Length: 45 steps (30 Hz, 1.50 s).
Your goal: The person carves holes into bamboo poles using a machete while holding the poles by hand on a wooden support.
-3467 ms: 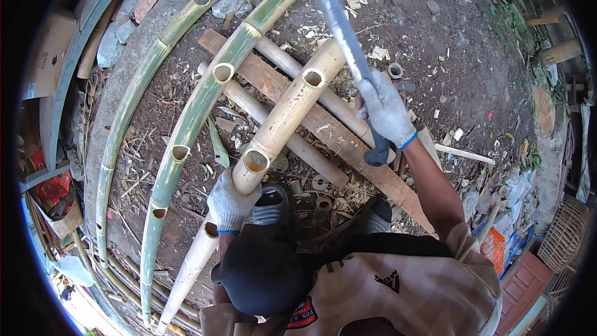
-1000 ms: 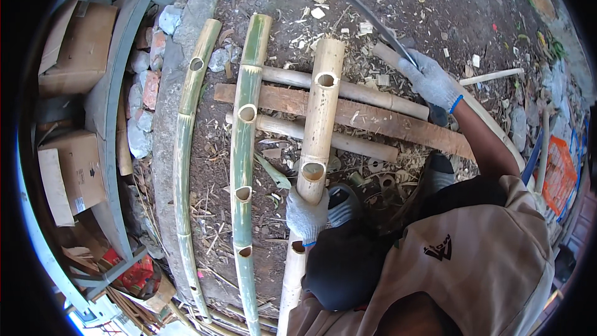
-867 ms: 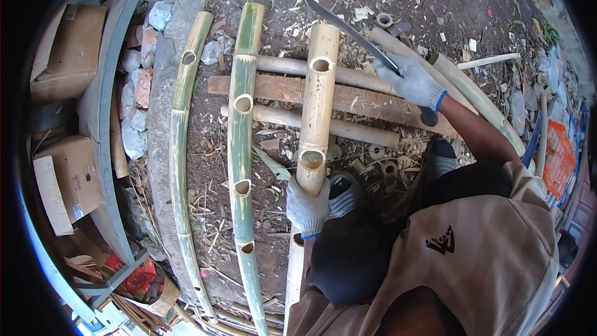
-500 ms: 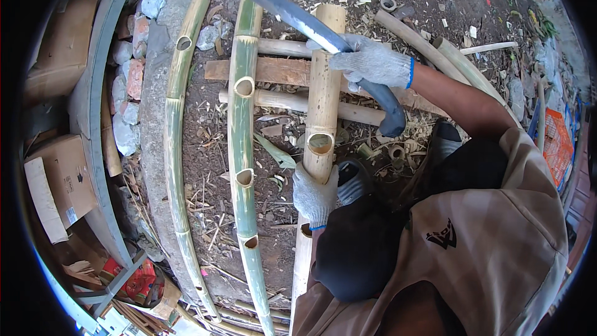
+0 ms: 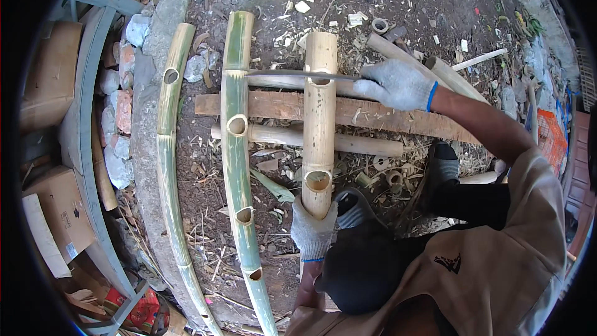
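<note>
My left hand (image 5: pixel 313 230), in a grey knit glove, is wrapped round a pale bamboo pole (image 5: pixel 319 124) just below one of its round cut holes. In the matching glove, my right hand (image 5: pixel 398 84) is closed on a machete (image 5: pixel 280 74); its handle is hidden by the hand. The blade shows nearly edge-on and lies level across the pole, at the hole near its far end. To the left runs a greener bamboo pole (image 5: pixel 236 168) with several holes. Farther left is a thinner, curved bamboo pole (image 5: pixel 166 168).
Under the poles lie a wooden plank (image 5: pixel 273 104) and round crosspieces (image 5: pixel 367 144). Wood chips and cut bamboo rings (image 5: pixel 380 25) litter the dirt. A grey metal frame with cardboard boxes (image 5: pixel 59 211) stands at left, beside stones. My feet in striped socks are near the pole's right side.
The machete has turned from a slant with its broad side showing to edge-on across the pole's far hole. My right hand has moved slightly right and down; the left still holds the pole.
</note>
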Each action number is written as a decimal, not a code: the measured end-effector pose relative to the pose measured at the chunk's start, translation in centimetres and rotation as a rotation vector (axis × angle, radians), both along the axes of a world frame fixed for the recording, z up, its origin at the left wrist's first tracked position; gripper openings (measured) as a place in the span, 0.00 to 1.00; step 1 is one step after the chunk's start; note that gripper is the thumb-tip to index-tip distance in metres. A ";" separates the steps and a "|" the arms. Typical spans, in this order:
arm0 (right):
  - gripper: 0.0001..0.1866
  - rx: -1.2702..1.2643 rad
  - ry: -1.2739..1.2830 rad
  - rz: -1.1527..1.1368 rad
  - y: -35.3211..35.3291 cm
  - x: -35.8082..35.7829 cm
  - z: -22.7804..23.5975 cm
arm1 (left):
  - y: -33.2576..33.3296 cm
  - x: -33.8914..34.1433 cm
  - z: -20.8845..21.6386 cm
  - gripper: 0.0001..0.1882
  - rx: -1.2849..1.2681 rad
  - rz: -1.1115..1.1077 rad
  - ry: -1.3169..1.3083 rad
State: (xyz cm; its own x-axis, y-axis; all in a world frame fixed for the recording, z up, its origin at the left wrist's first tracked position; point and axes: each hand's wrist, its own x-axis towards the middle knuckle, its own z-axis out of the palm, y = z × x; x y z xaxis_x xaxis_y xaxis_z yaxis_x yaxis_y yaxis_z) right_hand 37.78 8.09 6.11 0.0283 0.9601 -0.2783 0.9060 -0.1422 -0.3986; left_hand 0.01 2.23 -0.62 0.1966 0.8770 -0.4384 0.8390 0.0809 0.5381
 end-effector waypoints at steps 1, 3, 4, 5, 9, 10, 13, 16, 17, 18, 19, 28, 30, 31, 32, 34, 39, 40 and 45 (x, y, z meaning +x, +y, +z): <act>0.39 -0.079 0.023 -0.050 -0.5 -0.2 -0.9 | -0.2 0.4 -0.4 0.43 -0.007 -0.003 -0.009; 0.38 -0.160 0.065 -0.090 -1.0 -1.2 -1.7 | -0.3 0.5 -0.1 0.43 0.000 -0.009 0.010; 0.38 -0.104 0.090 -0.111 -1.4 -1.6 -2.0 | -0.4 0.7 -0.4 0.43 0.021 -0.009 0.013; 0.37 -0.049 0.116 -0.137 -1.7 -2.0 -2.2 | -0.3 0.8 -0.3 0.43 0.016 -0.012 0.023; 0.31 0.062 0.159 -0.055 -1.7 -4.6 -0.7 | -0.2 1.0 -0.1 0.43 0.021 0.007 0.043; 0.30 0.072 0.119 -0.065 -2.0 -5.0 -1.3 | -0.5 1.0 -0.2 0.43 0.031 0.015 0.045; 0.30 -0.016 0.078 -0.272 -1.7 -4.8 -4.6 | -0.4 1.2 -0.6 0.43 0.042 -0.006 0.054; 0.29 0.022 0.109 -0.201 -1.7 -5.7 -3.1 | -0.1 1.3 0.0 0.43 0.041 0.002 0.047; 0.29 0.090 0.140 -0.164 -1.9 -6.4 -2.2 | -0.2 1.3 0.0 0.43 0.040 0.003 0.047; 0.31 0.166 0.119 -0.127 -2.3 -6.8 -2.2 | -0.3 1.2 -0.1 0.42 0.054 0.003 0.036; 0.31 0.166 0.119 -0.126 -1.9 -6.4 -2.8 | -0.4 1.2 -0.1 0.41 0.069 0.004 0.024; 0.33 0.093 0.116 -0.139 -1.7 -5.7 -2.8 | 0.5 1.4 0.7 0.38 0.035 -0.004 0.011; 0.33 -0.195 0.066 -0.192 -0.1 -4.2 -3.2 | 0.8 1.5 0.6 0.38 0.005 0.011 0.017; 0.33 -0.191 0.063 -0.191 -0.1 -4.3 -3.4 | 0.7 0.9 0.4 0.38 -0.001 -0.005 0.005; 0.34 -0.082 0.070 -0.137 -0.5 -4.7 -3.8 | 0.6 0.9 -0.1 0.38 -0.008 -0.013 -0.012; 0.34 0.079 0.107 -0.057 -1.3 -6.3 -2.2 | 0.3 0.4 0.1 0.38 0.016 -0.010 -0.012; 0.34 -0.089 -0.013 -0.120 -0.3 -3.6 -4.5 | 0.6 0.8 -0.6 0.40 0.070 -0.053 0.015; 0.34 -0.008 -0.005 -0.075 -0.7 -4.2 -4.6 | 0.9 0.4 -0.4 0.40 0.016 -0.042 -0.052; 0.35 -0.098 -0.056 -0.113 -0.6 -3.0 -5.1 | 0.9 0.8 0.1 0.38 -0.009 -0.003 -0.030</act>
State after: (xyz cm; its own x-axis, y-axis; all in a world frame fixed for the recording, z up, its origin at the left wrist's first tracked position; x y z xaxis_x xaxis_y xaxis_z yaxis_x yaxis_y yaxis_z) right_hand 34.81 7.53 0.97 0.1527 0.9180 -0.3659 0.9023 -0.2806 -0.3273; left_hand 0.79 3.15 -0.53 0.2128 0.8722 -0.4405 0.8229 0.0831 0.5620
